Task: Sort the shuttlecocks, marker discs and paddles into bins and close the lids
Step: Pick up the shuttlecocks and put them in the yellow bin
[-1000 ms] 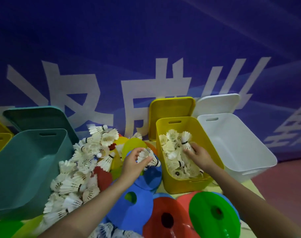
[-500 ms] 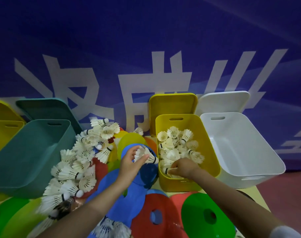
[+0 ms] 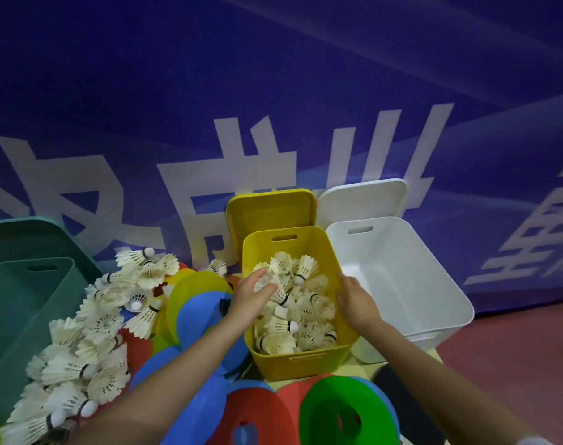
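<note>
**Both hands at the yellow bin now, left one just let go**

So 0.5 s back the left hand (image 3: 252, 295) was outside the bin, pinching a couple of shuttlecocks over the blue marker disc (image 3: 198, 311). Now it's over the left rim of the yellow bin (image 3: 305, 359), fingers spread and relaxed, holding nothing that I can see, fingertips right on top of the shuttlecocks in the bin (image 3: 293, 303). The right hand (image 3: 355, 300) was down at the near end of the heap, curled; now it's up by the right wall, fingers straight-ish and loose, gripping nothing.

The ones in the bin point every which way. The shuttlecock just past the left fingertips (image 3: 281, 297) lies on its side, long axis running left to right, black band to the right. Another nearer the wrists has its white cork pointing right.

Room-wise: the loose shuttlecock pile (image 3: 97, 332) sits well left of the left fingers, against the teal bin (image 3: 20, 303). The white bin (image 3: 402, 284) touches the yellow one just right of the right fingers. Yellow lid (image 3: 270, 210) stands behind. Green marker disc (image 3: 347, 412) and red marker disc (image 3: 257, 415) lie under the forearms.
</note>
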Demonstrator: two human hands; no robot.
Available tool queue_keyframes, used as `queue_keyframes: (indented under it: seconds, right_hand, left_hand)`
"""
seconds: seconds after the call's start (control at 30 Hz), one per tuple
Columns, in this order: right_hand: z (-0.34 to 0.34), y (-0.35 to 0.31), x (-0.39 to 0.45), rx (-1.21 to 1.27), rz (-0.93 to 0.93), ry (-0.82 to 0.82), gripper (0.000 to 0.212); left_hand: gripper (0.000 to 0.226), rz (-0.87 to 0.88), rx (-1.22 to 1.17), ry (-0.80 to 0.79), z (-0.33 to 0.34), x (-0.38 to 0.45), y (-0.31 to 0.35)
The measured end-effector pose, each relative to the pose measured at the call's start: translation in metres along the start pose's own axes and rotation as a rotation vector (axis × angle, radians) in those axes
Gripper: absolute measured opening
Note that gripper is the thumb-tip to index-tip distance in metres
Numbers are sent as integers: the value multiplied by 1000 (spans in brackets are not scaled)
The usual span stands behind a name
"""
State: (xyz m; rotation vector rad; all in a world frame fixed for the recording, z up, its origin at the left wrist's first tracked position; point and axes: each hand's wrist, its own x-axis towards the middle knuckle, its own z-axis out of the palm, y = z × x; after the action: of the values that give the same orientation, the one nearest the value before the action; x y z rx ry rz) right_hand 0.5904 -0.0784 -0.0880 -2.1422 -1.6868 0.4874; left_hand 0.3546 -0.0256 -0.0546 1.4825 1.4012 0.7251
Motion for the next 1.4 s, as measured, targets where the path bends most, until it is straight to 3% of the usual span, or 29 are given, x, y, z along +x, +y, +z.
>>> queue_keyframes:
  seconds: [0.1, 0.27, 0.4, 0.5, 0.6, 0.83, 1.1, 1.4]
  right_hand:
    - [2, 3, -1, 115, 5, 3, 48]
    - [5, 6, 0, 216, 29, 89, 54]
    - [8, 7, 0, 228, 19, 96, 56]
    - [12, 11, 2, 229, 12, 97, 57]
    - [11, 8, 2, 195, 17, 76, 58]
    - [5, -28, -12, 63, -223, 261, 44]
    - [35, -146, -33, 202, -385, 88, 30]
    - [112, -248, -54, 277, -346, -79, 26]
  left_hand:
    - [52, -69, 35, -79, 22, 25, 6]
    - [44, -208, 21, -23, 51, 67, 5]
    - [57, -256, 175, -72, 66, 87, -4]
    - [66, -191, 333, -29, 67, 86, -6]
    - [57, -52, 350, -20, 54, 66, 1]
    - [29, 158, 243, -45, -19, 3, -1]
    - [21, 125, 150, 62, -133, -41, -47]
    - [23, 94, 134, 195, -256, -75, -105]
